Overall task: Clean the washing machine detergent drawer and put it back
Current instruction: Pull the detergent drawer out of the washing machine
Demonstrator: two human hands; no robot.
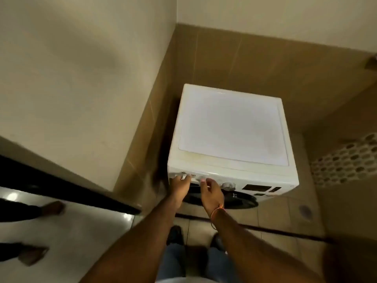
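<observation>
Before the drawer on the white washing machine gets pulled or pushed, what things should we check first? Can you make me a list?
1. Both hands at the drawer: ok. The left hand and right hand are at the detergent drawer, on the left of the washing machine front.
2. Firm grip on the drawer: cannot tell, the picture is blurred there.
3. Drawer fully in or partly out: cannot tell from above.
4. Hands away from the dial: ok, it sits to their right.
5. Room to stand: ok, the person's feet are on the floor in front.
6. Drawer clean: cannot tell, its inside is hidden.
</observation>
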